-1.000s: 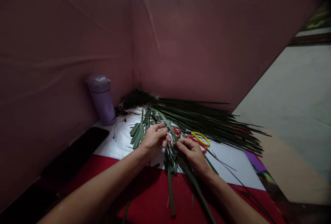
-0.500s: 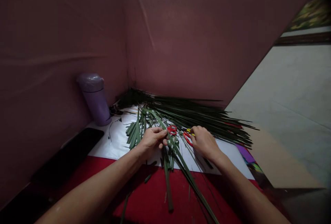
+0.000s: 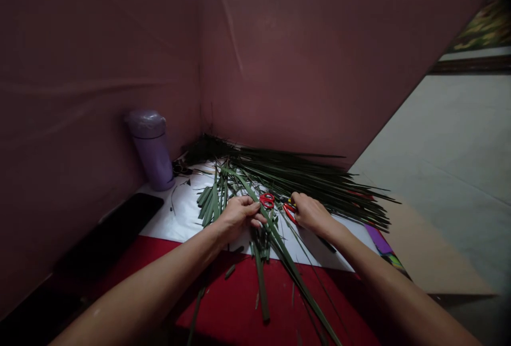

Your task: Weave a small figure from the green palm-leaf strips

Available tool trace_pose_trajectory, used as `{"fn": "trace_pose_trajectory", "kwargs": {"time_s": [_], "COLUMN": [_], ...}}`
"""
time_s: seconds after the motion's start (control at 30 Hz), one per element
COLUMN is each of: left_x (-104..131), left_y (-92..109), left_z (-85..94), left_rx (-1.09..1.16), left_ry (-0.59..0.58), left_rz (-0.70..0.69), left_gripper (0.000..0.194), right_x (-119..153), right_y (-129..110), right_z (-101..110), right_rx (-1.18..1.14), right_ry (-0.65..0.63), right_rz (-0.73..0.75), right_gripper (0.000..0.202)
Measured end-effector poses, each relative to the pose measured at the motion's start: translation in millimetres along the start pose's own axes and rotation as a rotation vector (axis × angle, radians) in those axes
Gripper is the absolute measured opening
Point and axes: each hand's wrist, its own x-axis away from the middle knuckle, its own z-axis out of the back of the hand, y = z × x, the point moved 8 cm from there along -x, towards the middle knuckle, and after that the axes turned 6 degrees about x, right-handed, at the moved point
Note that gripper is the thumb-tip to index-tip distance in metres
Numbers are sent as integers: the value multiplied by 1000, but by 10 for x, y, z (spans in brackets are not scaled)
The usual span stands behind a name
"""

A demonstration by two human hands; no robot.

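The long green leaf (image 3: 293, 271) slants between the two hands, its long axis running from the back left to the near right. The left hand (image 3: 240, 216) has thumb and fingers pinched on it; the right hand (image 3: 313, 214), just right of the leaf, is curled closed over the red-and-yellow handled tool (image 3: 290, 214), though dim light blurs the fingers. The purple bottle (image 3: 154, 157) shows no readable label.

Free room lies leftward over the white sheet (image 3: 175, 223) — purple bottle (image 3: 154, 155) and leaf pile (image 3: 297, 175) block behind.
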Motion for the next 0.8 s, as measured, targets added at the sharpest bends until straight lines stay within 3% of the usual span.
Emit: {"fn": "trace_pose_trajectory", "kwargs": {"time_s": [0.27, 0.6, 0.8], "left_x": [43, -14, 27], "left_y": [14, -35, -12], "left_z": [-66, -4, -39], "left_rx": [34, 3, -7], "left_ry": [-24, -56, -33], "left_rz": [25, 7, 23], "left_gripper": [14, 20, 13], "right_x": [-22, 23, 136], "right_y": [47, 73, 251], "right_z": [22, 159, 226], "right_rx": [25, -50, -366], "right_ry": [-38, -25, 16], "right_rz": [-10, 49, 68], "right_gripper": [15, 29, 36]}}
